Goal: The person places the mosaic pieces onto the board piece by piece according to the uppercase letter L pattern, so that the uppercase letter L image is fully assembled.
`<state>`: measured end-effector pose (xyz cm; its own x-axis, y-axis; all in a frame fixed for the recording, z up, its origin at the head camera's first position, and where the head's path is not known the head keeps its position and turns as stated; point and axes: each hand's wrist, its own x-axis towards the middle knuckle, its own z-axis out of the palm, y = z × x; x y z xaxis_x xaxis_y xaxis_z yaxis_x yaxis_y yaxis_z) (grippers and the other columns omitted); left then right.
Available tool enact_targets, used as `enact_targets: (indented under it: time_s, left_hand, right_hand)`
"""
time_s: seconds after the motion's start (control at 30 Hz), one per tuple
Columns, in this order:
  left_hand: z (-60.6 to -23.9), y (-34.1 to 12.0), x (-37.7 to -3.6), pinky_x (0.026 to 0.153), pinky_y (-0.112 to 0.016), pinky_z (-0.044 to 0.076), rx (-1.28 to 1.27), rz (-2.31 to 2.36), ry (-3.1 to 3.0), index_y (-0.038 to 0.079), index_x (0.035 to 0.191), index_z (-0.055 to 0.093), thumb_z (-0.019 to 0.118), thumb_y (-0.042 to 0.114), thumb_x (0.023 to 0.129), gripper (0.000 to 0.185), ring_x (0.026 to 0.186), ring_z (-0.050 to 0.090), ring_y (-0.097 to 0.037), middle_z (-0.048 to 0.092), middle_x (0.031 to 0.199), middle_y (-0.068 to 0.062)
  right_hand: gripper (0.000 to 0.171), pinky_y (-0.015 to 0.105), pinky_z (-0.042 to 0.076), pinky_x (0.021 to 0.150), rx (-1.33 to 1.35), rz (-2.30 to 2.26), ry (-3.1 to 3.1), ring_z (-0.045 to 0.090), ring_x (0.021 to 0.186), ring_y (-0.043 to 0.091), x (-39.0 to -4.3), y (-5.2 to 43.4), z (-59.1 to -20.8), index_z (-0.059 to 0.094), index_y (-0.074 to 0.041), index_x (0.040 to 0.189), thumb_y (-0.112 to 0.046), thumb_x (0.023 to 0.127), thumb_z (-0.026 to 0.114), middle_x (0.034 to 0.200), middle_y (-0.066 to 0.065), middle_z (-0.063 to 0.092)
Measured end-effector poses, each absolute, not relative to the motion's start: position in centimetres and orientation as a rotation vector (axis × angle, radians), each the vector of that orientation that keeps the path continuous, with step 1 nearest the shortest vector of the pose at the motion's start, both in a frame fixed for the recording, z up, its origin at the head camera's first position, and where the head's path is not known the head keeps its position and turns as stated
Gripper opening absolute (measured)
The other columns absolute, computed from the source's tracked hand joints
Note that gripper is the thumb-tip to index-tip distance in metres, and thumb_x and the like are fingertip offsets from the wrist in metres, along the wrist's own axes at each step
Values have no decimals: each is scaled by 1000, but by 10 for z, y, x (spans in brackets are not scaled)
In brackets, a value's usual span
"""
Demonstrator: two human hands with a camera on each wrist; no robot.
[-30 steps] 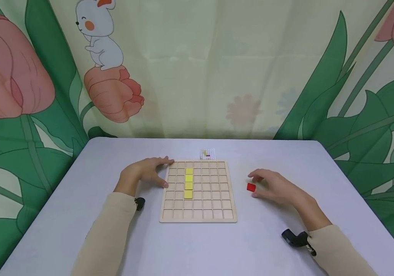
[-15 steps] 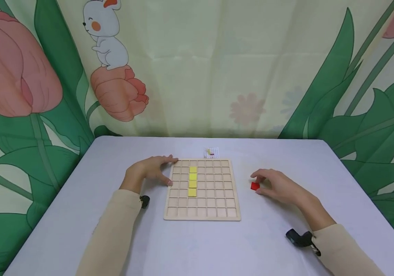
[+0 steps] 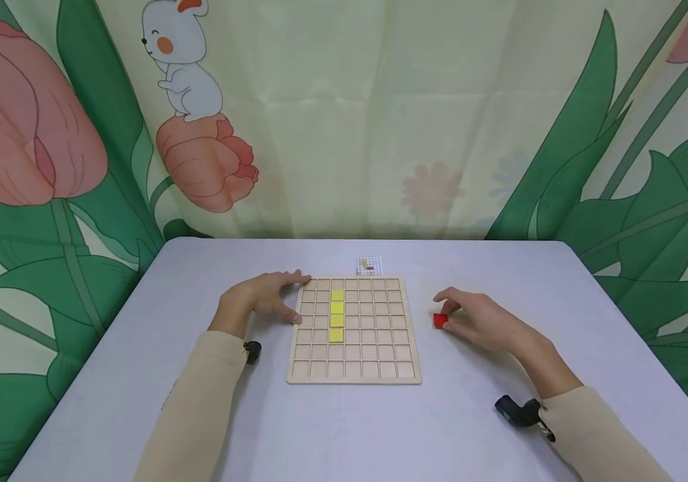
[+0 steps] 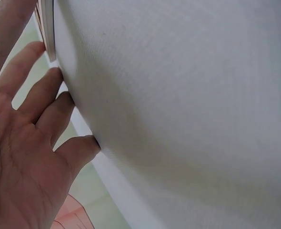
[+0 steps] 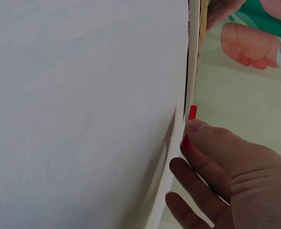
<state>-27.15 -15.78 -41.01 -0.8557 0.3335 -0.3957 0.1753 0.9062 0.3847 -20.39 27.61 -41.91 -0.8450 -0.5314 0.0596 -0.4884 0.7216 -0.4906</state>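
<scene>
My right hand (image 3: 481, 321) pinches a small red square tile (image 3: 440, 320) between thumb and finger, to the right of a wooden grid board (image 3: 374, 351). Seen from the right wrist, the red tile (image 5: 193, 112) stands out thin past the thumb tip, with the other fingers loosely bent below. Several yellow square tiles (image 3: 336, 308) fill a vertical row of cells left of the board's middle. At the board's left edge, my left hand (image 3: 262, 294) is spread, its index finger at the upper corner and thumb lower on the rim. Its other fingers touch the tabletop in the left wrist view.
A small printed card (image 3: 369, 266) with a coloured grid pattern lies just behind the board. The white table (image 3: 344, 435) ends at a curtain (image 3: 320, 134) printed with tulips and a rabbit. A black wrist camera (image 3: 519, 410) juts out from the right sleeve.
The right thumb and finger have closed on the red tile, which has shifted slightly left toward the board. The left hand stays at the board's edge. The head view has swung a little.
</scene>
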Motion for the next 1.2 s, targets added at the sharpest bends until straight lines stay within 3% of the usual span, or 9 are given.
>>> enact_targets:
  time_s: [0.23,0.6,0.83,1.2]
  left_hand:
    - [-407,-159,-270,111,-54,19,373,504,2589,44,143,34,83,53,60,97,144,12,-22,19,156,10]
    - [-405,-157,-273,111,-53,20,405,490,2598,44,144,34,83,54,60,97,143,14,-22,19,156,8]
    - [-405,-162,-270,111,-53,18,364,464,2597,46,144,31,82,53,62,97,144,11,-21,17,156,10]
    - [-406,-159,-273,112,-54,17,387,484,2587,44,144,32,83,53,61,97,144,11,-21,17,156,10]
  right_hand:
    - [53,43,46,89,-869,-883,2808,63,91,14,-208,264,-417,44,-10,126,-16,82,73,93,-7,67]
    - [46,40,48,92,-854,-1003,2781,63,95,12,-212,246,-419,48,-13,123,-10,82,70,97,-7,67]
    - [36,40,50,90,-863,-1045,2738,63,100,18,-218,224,-418,51,-14,115,-14,84,70,102,-6,64]
    - [39,46,41,99,-1019,-1119,2688,56,102,13,-223,201,-419,51,-12,114,-15,82,74,97,-7,62]
